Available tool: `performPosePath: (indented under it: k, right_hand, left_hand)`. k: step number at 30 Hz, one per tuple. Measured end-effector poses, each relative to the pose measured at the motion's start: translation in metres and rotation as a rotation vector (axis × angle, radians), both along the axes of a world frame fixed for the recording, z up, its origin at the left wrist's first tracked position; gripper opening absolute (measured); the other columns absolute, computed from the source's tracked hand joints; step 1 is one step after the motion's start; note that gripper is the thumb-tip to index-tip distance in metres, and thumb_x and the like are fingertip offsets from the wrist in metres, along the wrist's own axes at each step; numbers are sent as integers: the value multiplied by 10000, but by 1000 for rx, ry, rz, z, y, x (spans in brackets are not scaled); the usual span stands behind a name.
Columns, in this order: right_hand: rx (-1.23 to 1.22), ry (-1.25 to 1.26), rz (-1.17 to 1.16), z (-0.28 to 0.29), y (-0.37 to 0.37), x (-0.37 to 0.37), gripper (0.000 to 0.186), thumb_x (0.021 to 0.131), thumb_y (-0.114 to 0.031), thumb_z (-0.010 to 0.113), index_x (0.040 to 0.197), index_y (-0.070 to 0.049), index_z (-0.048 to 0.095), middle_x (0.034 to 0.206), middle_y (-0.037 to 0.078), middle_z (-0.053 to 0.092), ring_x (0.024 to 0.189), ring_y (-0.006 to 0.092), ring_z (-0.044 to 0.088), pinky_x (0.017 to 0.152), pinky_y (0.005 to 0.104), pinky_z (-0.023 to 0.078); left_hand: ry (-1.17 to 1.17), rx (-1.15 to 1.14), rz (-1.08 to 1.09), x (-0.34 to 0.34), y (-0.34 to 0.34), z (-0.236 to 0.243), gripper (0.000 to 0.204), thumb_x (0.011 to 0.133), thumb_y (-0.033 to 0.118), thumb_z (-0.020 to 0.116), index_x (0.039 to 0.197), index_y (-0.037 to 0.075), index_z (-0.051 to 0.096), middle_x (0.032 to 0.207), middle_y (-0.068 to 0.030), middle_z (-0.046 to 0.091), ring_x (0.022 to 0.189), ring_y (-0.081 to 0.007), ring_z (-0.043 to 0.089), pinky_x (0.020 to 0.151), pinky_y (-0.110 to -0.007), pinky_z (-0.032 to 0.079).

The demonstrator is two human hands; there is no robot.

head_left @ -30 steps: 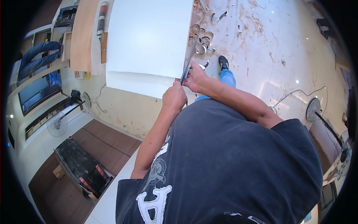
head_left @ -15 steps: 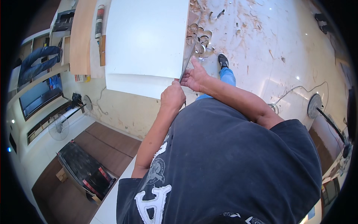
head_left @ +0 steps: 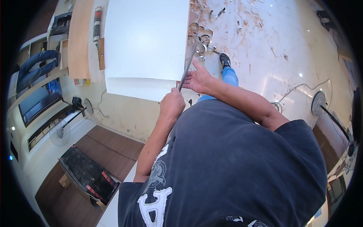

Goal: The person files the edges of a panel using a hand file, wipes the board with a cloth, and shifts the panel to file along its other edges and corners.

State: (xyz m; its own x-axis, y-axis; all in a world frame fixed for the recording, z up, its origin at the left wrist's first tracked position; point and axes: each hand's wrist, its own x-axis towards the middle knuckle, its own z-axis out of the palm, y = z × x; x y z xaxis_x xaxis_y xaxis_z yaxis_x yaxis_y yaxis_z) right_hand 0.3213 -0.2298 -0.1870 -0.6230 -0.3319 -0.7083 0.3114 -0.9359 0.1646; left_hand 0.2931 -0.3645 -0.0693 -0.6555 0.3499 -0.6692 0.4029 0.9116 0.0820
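Note:
A large white board (head_left: 145,41) lies in front of me, a second white panel (head_left: 132,87) showing under its near edge. My left hand (head_left: 172,104) is closed round the near end of a long, thin, dark grey tool (head_left: 188,68), which looks like a flat file. The tool slants along the board's right edge, its far end pointing away from me. My right hand (head_left: 199,78) is open beside it, palm turned up and thumb apart. Its fingertips reach to the tool and the board's corner; whether they press on it cannot be made out.
Curled strips (head_left: 204,36) and shavings lie on the pale floor right of the board, near my shoe (head_left: 225,59). Left of the board are a wooden plank (head_left: 79,41) and a dark-and-red tube (head_left: 97,22). Another person's legs (head_left: 38,66) show at far left. A fan (head_left: 318,103) stands at right.
My left hand has drawn slightly back toward me and left, bringing the tool with it. The right hand's fingers lie straighter. The whole view has shifted a little.

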Motion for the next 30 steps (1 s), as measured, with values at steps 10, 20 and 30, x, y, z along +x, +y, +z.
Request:
performPosePath:
  k: [10, 20, 30]
  right_hand:
    - [-23, -44, 38, -12, 1, 4, 906, 885, -763, 504, 1201, 85, 533, 1145, 222, 623, 1139, 395, 589, 1019, 526, 455]
    - [49, 62, 188, -20, 3, 8, 878, 831, -800, 534, 1177, 5, 595, 1100, 164, 671, 1096, 318, 605, 973, 465, 415]
    - [237, 52, 266, -15, 20, 2, 844, 919, -771, 406, 1318, -39, 541, 1285, 160, 608, 1180, 293, 546, 1020, 457, 395]
  left_hand:
    - [-31, 3, -47, 10, -27, 1, 234, 943, 166, 472, 963, -54, 550, 807, -317, 678, 796, -472, 690, 745, -560, 531]
    - [28, 74, -18, 8, -14, -22, 174, 926, 109, 482, 955, -44, 560, 795, -290, 689, 772, -447, 700, 727, -549, 537]
    - [5, 48, 73, 3, 3, -8, 288, 1000, 237, 475, 992, -39, 558, 829, -319, 677, 827, -491, 675, 771, -573, 512]
